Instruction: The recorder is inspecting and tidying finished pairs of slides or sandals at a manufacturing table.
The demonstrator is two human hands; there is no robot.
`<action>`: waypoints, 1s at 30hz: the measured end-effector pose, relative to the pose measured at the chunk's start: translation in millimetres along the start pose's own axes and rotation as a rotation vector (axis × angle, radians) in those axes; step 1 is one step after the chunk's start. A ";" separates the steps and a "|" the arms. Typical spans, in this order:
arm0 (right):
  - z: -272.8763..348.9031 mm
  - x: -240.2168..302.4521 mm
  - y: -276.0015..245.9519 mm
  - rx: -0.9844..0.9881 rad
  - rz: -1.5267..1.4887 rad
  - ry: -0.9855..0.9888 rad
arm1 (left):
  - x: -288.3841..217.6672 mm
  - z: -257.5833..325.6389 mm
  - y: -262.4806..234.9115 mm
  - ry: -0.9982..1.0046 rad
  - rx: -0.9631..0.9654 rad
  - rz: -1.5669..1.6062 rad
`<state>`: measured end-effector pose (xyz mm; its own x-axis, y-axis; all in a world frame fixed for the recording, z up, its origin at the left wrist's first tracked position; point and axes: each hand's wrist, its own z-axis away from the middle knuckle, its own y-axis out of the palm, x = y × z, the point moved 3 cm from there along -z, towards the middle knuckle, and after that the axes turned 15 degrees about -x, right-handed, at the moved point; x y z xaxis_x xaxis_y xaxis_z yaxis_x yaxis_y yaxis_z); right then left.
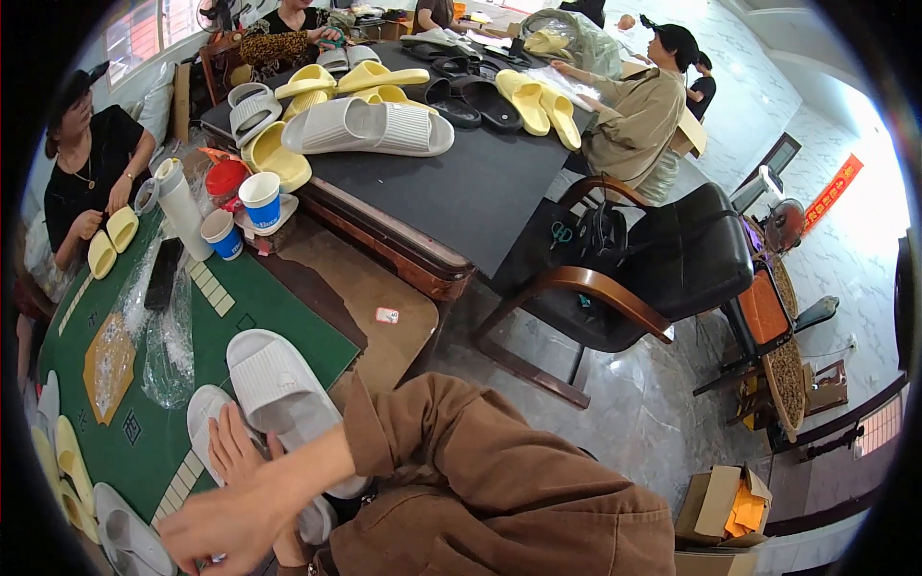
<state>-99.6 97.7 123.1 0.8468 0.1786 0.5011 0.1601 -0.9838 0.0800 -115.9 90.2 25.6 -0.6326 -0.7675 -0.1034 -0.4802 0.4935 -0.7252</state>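
Two light grey slippers lie together in front of me at the green table's near edge. The larger slipper (274, 370) shows its ribbed strap, and the other slipper (204, 411) is partly covered by my left hand (235, 451). The fingers of that hand lie stretched out on it, with the thumb beside the larger slipper. My right hand (216, 523) crosses over my left wrist from the right. Its fingers curl downward at the lower left, and what they hold, if anything, is hidden.
On the green table (288, 302) are a black phone (163, 274), clear plastic bags (170, 350), paper cups (222, 236) and a white bottle (181, 206). More slippers cover the dark table (413, 197). A black armchair (663, 264) stands right. Several people sit around.
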 end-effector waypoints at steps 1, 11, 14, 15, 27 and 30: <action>-3.1 12.7 10.9 -0.007 -0.068 -0.071 | 3.8 -4.2 -15.4 -0.025 0.032 0.045; 22.4 25.3 -50.6 -0.103 0.243 0.061 | 23.1 1.6 -67.9 -0.930 -0.135 1.685; 42.1 28.9 -47.5 -0.036 0.240 0.128 | 44.0 4.4 -69.5 -1.068 -0.207 1.859; 48.2 30.3 -50.5 -0.025 0.211 0.149 | 50.3 5.4 -64.5 -1.049 -0.205 1.772; 75.9 72.5 -131.5 -0.230 0.229 0.653 | 111.5 31.3 -76.5 -0.958 -0.428 0.872; 81.9 77.7 -136.7 -0.299 0.215 0.737 | 80.5 28.1 -78.0 -0.836 -0.415 0.574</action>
<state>-14.1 247.1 80.5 0.2764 0.0344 0.9604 -0.1971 -0.9761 0.0916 -112.3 -21.6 54.8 -0.2906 -0.3375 -0.8954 -0.5121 0.8453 -0.1524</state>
